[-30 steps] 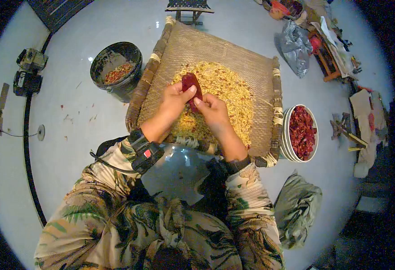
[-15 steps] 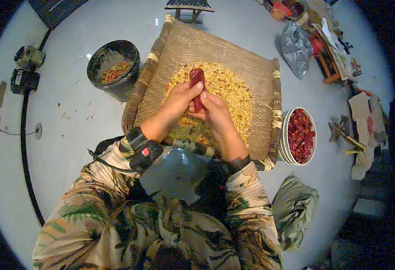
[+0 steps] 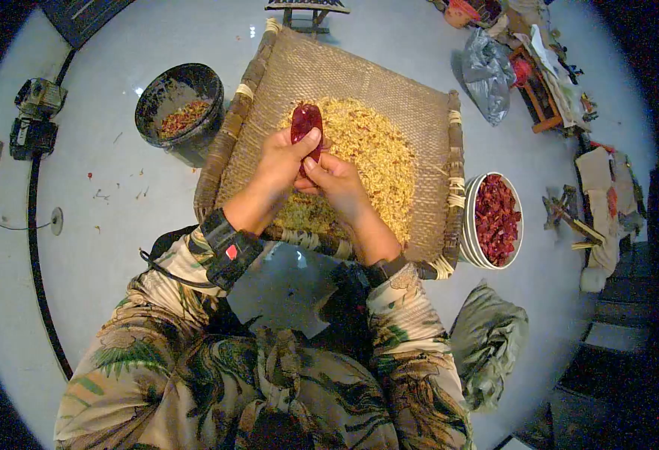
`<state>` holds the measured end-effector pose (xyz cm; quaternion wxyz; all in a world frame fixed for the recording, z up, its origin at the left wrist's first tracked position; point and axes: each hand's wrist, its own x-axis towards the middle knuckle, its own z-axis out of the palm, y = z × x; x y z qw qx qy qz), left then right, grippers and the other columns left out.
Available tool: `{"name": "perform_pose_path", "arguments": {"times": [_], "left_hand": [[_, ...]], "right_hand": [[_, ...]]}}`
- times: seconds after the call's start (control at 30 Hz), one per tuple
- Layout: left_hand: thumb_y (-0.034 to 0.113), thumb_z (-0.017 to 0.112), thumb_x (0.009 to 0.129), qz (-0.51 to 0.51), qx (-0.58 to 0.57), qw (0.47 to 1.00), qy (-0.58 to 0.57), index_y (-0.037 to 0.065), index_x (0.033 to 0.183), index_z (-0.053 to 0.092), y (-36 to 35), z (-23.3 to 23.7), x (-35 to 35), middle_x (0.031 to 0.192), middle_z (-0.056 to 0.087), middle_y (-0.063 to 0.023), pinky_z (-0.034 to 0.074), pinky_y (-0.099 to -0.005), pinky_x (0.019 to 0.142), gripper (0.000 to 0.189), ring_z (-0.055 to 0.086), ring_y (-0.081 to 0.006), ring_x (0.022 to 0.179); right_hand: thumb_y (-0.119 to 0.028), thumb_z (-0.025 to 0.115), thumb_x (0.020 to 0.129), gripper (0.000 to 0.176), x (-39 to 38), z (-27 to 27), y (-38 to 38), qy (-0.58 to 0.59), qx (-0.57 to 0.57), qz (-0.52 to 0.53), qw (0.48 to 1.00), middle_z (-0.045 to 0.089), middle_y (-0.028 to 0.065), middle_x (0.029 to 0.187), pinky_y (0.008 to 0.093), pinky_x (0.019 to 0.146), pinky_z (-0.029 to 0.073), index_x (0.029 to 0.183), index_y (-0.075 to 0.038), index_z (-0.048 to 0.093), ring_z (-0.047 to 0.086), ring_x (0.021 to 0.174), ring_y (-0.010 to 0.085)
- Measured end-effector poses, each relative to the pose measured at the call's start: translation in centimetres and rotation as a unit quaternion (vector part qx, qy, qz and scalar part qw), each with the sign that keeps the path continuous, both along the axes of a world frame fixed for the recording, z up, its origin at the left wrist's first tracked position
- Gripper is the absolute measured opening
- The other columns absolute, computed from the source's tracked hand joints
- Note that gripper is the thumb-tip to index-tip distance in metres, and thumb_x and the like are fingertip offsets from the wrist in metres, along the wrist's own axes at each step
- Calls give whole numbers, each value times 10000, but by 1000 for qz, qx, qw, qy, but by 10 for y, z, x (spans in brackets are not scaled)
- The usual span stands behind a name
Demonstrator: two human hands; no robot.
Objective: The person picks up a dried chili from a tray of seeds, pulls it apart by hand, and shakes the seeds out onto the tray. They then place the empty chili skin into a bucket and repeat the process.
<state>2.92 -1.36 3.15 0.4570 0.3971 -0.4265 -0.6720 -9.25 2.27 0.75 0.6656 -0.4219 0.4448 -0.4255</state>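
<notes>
A dark red dried chili pepper is held up between my two hands, its upper end wide and looking split open. My left hand wraps around its left side, thumb pressed on the skin. My right hand pinches the lower end with thumb and fingers. Beneath them lies a woven basket tray with a thick wrapped rim, heaped with yellow chili seeds mixed with red bits. Part of the seed heap is hidden by my hands and forearms.
Left of the tray stands a black bucket with reddish-yellow bits inside. A white bucket of red chili pieces is at the right, a grey-green sack below it. Farther off are a plastic bag and a small stool.
Both hands have shifted slightly left with the chili. Its upper end now looks broader and more opened than before. The whole view has moved a little as well.
</notes>
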Motion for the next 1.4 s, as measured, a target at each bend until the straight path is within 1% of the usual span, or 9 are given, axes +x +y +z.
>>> {"name": "perform_pose_path", "arguments": {"times": [0.13,0.23,0.27,0.37,0.87,1.07,1.2,1.33,1.4], "left_hand": [[355,497,907,-84,5,994,-71,61,821,617,-9,-6,9,685,599,-17,451,-255,564,329,537,-105,585],[350,469,921,-57,-17,997,-54,66,810,611,-7,-8,3,686,587,-4,435,-246,550,336,513,-93,582],[325,459,930,-110,15,993,-43,63,826,608,-8,-7,8,703,580,7,423,-236,546,319,498,-82,595],[277,457,940,-77,-19,996,34,62,801,550,-2,-6,-1,586,496,22,373,-207,454,272,452,-70,481],[263,482,923,-31,-6,999,20,66,830,613,-4,-15,1,705,590,17,423,-220,558,254,498,-76,580],[244,498,909,-68,-4,996,-65,61,827,615,-6,-19,6,717,600,5,422,-212,572,232,530,-76,623],[220,535,887,-12,-48,995,-81,57,851,596,-12,-26,7,758,612,-8,427,-215,586,177,533,-83,647],[212,551,879,13,-29,998,-47,52,899,575,-11,-19,11,812,619,-18,442,-221,615,163,546,-93,689],[211,553,878,13,-22,999,-42,51,910,572,-11,-19,12,824,620,-23,447,-222,627,165,556,-96,720]], "right_hand": [[-283,503,916,254,-1,1,-1,-20,6,-42,999,624,31,850,257,672,503,975,-48,578,596,704,115],[-308,506,912,266,-7,2,-3,-39,23,-81,996,620,34,826,266,652,511,956,-55,575,591,677,122],[-314,503,912,271,-9,2,-3,-45,32,-92,994,618,35,826,270,655,514,957,-56,573,589,679,123],[-327,505,910,284,-11,8,-1,-62,38,-105,992,611,37,823,276,655,520,955,-55,571,587,692,123],[-339,504,909,338,-10,24,0,7,37,-83,996,649,101,872,266,654,517,1024,-28,573,611,687,140],[-280,536,898,251,-23,18,-2,23,34,-81,996,628,49,803,247,634,497,933,-37,589,594,670,113],[-208,535,896,203,-46,-5,-9,221,-44,-79,971,574,-1,726,211,573,426,786,-48,592,555,644,82],[-226,615,786,207,-64,-30,-13,433,-156,-74,885,590,195,715,410,625,454,814,-22,593,588,692,336],[-220,612,802,189,-65,-25,-8,526,-136,-40,838,613,128,724,364,616,448,820,-33,602,590,678,259]]}}
